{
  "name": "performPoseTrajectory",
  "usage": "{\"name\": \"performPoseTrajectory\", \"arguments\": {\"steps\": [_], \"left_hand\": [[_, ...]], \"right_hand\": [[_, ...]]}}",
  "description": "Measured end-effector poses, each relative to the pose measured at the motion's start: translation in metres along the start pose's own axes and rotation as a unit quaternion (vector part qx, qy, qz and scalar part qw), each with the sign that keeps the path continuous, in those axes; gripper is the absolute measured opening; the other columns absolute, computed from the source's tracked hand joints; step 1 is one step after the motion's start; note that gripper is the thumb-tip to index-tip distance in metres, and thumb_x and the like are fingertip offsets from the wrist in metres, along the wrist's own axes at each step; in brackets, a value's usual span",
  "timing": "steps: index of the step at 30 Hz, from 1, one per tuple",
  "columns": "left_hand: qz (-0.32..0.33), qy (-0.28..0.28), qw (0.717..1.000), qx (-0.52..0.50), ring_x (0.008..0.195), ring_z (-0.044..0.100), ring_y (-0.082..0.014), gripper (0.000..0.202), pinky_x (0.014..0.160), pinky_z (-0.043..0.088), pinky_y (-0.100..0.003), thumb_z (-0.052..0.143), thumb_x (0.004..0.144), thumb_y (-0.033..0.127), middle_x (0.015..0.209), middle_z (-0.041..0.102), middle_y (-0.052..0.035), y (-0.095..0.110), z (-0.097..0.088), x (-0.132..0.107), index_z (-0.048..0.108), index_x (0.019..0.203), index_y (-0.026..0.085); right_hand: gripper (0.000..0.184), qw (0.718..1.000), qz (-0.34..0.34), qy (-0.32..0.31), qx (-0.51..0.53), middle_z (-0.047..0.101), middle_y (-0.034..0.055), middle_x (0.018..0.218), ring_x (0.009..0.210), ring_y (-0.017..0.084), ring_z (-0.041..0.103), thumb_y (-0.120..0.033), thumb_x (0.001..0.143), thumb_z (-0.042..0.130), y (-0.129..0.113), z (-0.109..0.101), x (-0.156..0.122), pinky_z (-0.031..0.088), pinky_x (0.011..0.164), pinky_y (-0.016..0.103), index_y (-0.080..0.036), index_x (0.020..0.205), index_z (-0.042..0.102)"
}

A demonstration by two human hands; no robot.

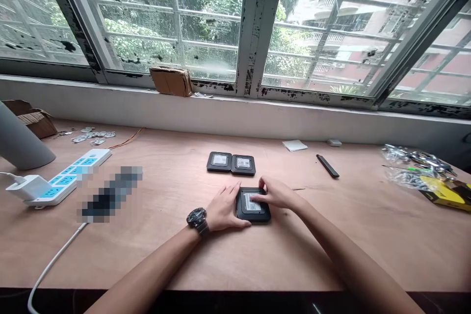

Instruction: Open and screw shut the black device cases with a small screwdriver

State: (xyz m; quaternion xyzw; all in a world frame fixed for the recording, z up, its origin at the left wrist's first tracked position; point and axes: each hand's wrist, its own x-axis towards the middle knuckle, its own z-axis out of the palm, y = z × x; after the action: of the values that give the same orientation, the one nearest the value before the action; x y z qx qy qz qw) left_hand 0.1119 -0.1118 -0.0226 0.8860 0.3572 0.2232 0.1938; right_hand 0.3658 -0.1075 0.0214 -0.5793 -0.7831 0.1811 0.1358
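A squarish black case (257,208) with a white printed label lies flat on the table between my hands. Along its left side rests my left hand (225,207), thumb by the near edge and fingers reaching to the far left corner, bracing it. My right hand (275,193) comes from the right, its thumb over the label and its bent index finger at the far right edge. Fingers cover part of the label and the far right corner. Just behind, two similar black cases with labels, a left one (220,162) and a right one (243,164), lie side by side.
A power strip (69,179) with a white plug and a blurred-out object with a white cable lie left. A black bar (327,166), a white pad (294,145) and bagged metal parts (423,167) by a yellow box (447,194) are right. A windowsill runs behind.
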Motion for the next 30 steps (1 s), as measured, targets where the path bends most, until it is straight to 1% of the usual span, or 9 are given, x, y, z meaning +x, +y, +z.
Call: {"name": "performPoseTrajectory", "arguments": {"steps": [3,6,8,15,18,21,24,28,30], "left_hand": [[-0.003,-0.021,1.000,-0.006,0.145,0.036,-0.0395,0.129,0.123,0.022,-0.054,0.080,0.063,0.072,0.158,0.037,-0.0183,-0.002,0.002,0.000,0.016,0.160,0.017],[-0.004,-0.034,0.999,-0.009,0.148,0.032,-0.0391,0.133,0.125,0.018,-0.054,0.079,0.062,0.074,0.161,0.033,-0.0187,-0.005,0.005,-0.001,0.012,0.161,0.016],[-0.007,-0.037,0.999,-0.013,0.149,0.030,-0.0392,0.135,0.125,0.016,-0.054,0.079,0.062,0.075,0.161,0.032,-0.0197,-0.007,0.006,0.000,0.011,0.161,0.014],[-0.026,-0.052,0.998,-0.030,0.149,0.031,-0.0379,0.141,0.126,0.014,-0.054,0.082,0.057,0.074,0.159,0.035,-0.0230,-0.003,0.003,0.003,0.011,0.161,0.010],[-0.024,-0.053,0.998,-0.036,0.149,0.029,-0.0385,0.142,0.126,0.013,-0.056,0.084,0.057,0.072,0.161,0.031,-0.0221,-0.001,0.002,0.003,0.009,0.161,0.011],[-0.020,-0.053,0.997,-0.043,0.151,0.024,-0.0386,0.140,0.126,0.013,-0.057,0.084,0.059,0.070,0.164,0.025,-0.0205,-0.001,0.000,0.002,0.006,0.162,0.014],[-0.024,-0.052,0.997,-0.045,0.152,0.021,-0.0387,0.139,0.125,0.013,-0.058,0.084,0.059,0.070,0.164,0.024,-0.0207,0.000,0.000,0.002,0.008,0.162,0.014],[-0.016,-0.040,0.998,-0.037,0.151,0.024,-0.0390,0.136,0.124,0.015,-0.059,0.084,0.059,0.069,0.164,0.027,-0.0182,0.002,-0.001,0.002,0.010,0.162,0.020],[-0.016,-0.031,0.999,-0.026,0.150,0.027,-0.0396,0.135,0.123,0.018,-0.059,0.084,0.060,0.069,0.163,0.029,-0.0174,0.003,-0.002,-0.002,0.009,0.162,0.022]], "right_hand": [[0.062,1.000,0.007,0.015,-0.025,0.068,0.0068,0.085,0.070,0.022,0.060,-0.080,0.070,0.068,-0.005,0.008,0.007,0.041,0.057,0.031,-0.021,0.086,0.058],[0.063,0.998,-0.014,0.057,-0.037,0.066,0.0085,0.088,0.076,0.024,0.061,-0.082,0.073,0.064,-0.006,0.019,0.010,0.044,0.063,0.033,-0.021,0.084,0.056],[0.062,0.997,-0.017,0.070,-0.034,0.065,0.0082,0.088,0.078,0.025,0.061,-0.082,0.075,0.061,-0.004,0.024,0.010,0.045,0.065,0.034,-0.021,0.084,0.055],[0.062,0.998,-0.005,0.061,-0.014,0.062,0.0055,0.087,0.077,0.023,0.059,-0.082,0.072,0.064,0.000,0.026,0.009,0.044,0.065,0.033,-0.021,0.080,0.054],[0.060,0.998,-0.006,0.059,-0.001,0.061,0.0056,0.088,0.076,0.022,0.059,-0.080,0.073,0.065,-0.001,0.026,0.010,0.045,0.064,0.033,-0.021,0.079,0.054],[0.058,0.998,-0.017,0.061,0.019,0.061,0.0057,0.090,0.077,0.021,0.059,-0.077,0.074,0.067,-0.005,0.022,0.009,0.045,0.063,0.032,-0.021,0.077,0.054],[0.055,0.996,-0.044,0.064,0.035,0.061,0.0040,0.090,0.079,0.020,0.058,-0.073,0.073,0.071,-0.010,0.013,0.006,0.044,0.064,0.031,-0.021,0.077,0.053],[0.048,0.992,-0.049,-0.011,0.112,0.065,0.0007,0.087,0.075,0.019,0.059,-0.066,0.079,0.071,-0.019,-0.003,-0.001,0.042,0.059,0.028,-0.021,0.089,0.055],[0.044,0.989,-0.063,-0.031,0.130,0.065,0.0002,0.086,0.074,0.018,0.058,-0.062,0.083,0.069,-0.024,-0.013,-0.004,0.041,0.058,0.027,-0.021,0.090,0.055]]}}
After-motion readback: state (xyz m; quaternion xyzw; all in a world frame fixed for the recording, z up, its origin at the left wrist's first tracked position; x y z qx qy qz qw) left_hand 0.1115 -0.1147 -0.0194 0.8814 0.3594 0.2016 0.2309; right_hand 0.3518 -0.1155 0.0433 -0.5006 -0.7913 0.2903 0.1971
